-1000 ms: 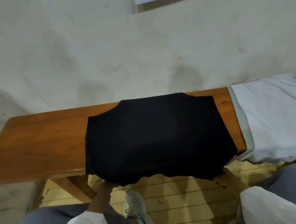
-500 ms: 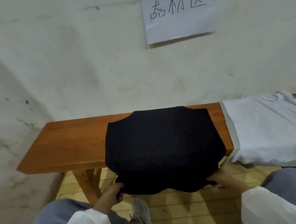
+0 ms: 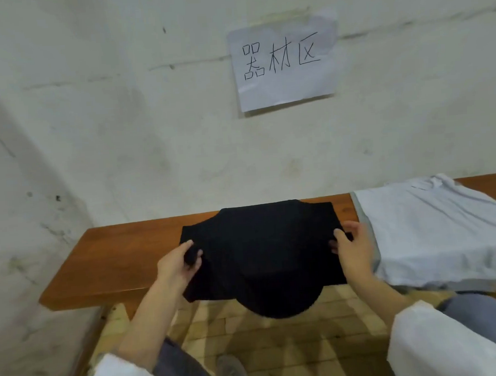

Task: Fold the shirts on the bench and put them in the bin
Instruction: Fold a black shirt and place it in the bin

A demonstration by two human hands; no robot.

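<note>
Smooth wooden bench [image 3: 114, 254] bearing a pale shirt [image 3: 432, 234] spread flat at right, and a soft black shirt [image 3: 262, 245], part-folded at centre, its rounded fold drooping over the front edge. Left hand [image 3: 176, 263] and right hand [image 3: 353, 248] each grip a side edge. Folding is under way; next, likely, both edges carried across evenly.

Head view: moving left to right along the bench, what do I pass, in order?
Bare end of the bench → left hand → black shirt, held at its side edges by both hands → right hand → pale grey shirt spread flat.
</note>
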